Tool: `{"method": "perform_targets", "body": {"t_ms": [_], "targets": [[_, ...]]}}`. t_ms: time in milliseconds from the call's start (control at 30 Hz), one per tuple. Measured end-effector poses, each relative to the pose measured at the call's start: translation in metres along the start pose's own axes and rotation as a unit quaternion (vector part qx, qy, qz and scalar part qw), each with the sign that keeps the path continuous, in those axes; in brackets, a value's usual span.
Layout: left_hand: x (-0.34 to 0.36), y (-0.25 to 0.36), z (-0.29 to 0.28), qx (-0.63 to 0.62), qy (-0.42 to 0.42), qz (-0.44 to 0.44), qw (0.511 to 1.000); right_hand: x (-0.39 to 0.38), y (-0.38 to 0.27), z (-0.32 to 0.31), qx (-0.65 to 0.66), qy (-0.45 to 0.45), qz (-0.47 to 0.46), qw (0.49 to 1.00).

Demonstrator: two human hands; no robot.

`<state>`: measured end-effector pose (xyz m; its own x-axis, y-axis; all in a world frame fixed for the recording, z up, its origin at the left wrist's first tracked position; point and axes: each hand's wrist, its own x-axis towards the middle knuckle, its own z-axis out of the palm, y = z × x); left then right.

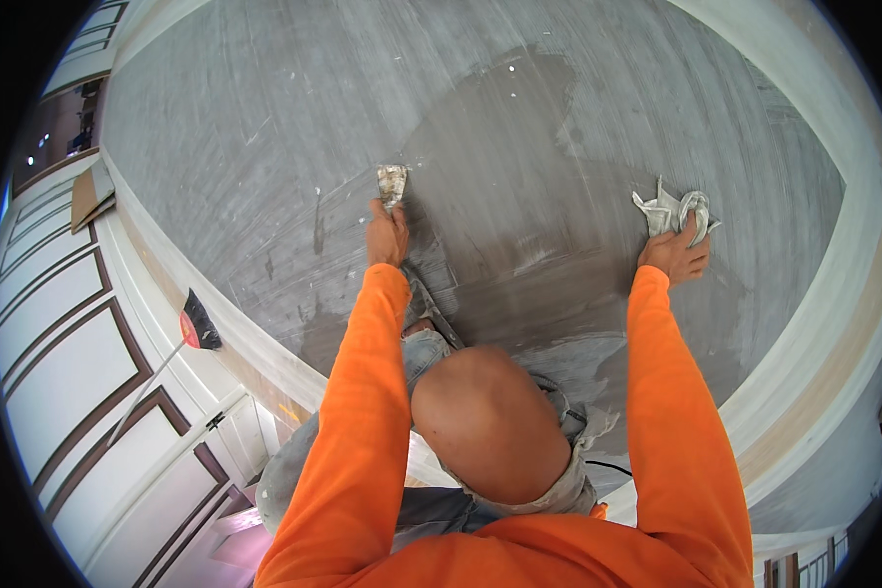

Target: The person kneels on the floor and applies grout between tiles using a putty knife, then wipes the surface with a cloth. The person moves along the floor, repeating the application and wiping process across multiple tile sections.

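Note:
My left hand (pixel 387 235) is closed around the handle of a putty knife (pixel 392 182), whose broad blade is crusted with pale residue and lies at the grey floor (pixel 255 186). Off to the right, my right hand (pixel 674 257) grips a crumpled, dirty white rag (pixel 668 211) against the same surface. Between the hands spreads a darker, damp-looking patch (pixel 500 167) with a few white specks on it. Whether the blade's edge touches the floor cannot be made out exactly.
My bent bare knee (pixel 490 421) rises close below the hands. A broom (pixel 198 323) leans by white panelled doors (pixel 78 363) with dark trim at left. Flat cardboard (pixel 90 196) stands farther up that side. A pale curved border (pixel 794 421) edges the floor at right.

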<state>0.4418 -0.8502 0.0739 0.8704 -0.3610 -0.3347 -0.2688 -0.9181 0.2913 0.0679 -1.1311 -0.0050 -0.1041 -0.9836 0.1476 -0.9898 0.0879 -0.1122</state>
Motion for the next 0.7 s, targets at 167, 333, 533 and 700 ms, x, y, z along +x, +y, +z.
{"method": "perform_targets", "body": {"t_ms": [167,333,533,700], "targets": [[0.007,0.001,-0.001,0.047,0.001,0.022,0.999,0.0,-0.001,-0.001,-0.001,-0.004,0.0,1.0],[0.008,0.016,0.007,0.022,-0.001,0.011,1.0,0.001,0.001,-0.002,0.005,0.007,-0.008,1.0],[0.008,0.024,0.015,-0.003,0.014,0.0,1.0,0.0,-0.001,0.0,0.005,0.01,-0.008,1.0],[0.009,0.038,0.01,0.006,-0.007,-0.021,1.0,0.0,0.001,0.001,-0.003,0.02,-0.011,1.0]]}}
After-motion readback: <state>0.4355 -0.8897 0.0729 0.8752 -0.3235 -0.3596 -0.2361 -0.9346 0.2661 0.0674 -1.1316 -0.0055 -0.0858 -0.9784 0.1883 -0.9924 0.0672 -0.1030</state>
